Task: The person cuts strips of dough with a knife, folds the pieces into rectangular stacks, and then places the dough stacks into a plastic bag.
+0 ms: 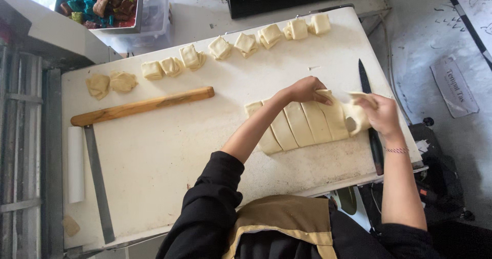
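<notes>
White board [169, 151], five cut dough strips [300, 123], ten folded dough pieces [220, 48], two hands

- The light is bright, even and soft, like daylight or diffuse room light; its source cannot be placed with certainty.
- The pale desk [169, 151] reflects it evenly, with no hard glare.
- Shadows are faint: a thin soft one lies under the wooden rolling pin [142, 106] and beneath the forearms.
- The top left corner is washed out, nearly white.
- Focus is fair at the centre; the right hand [382, 116] looks slightly smeared.
- Wide-lens bending curves the desk edges, and the corners look softer.
</notes>
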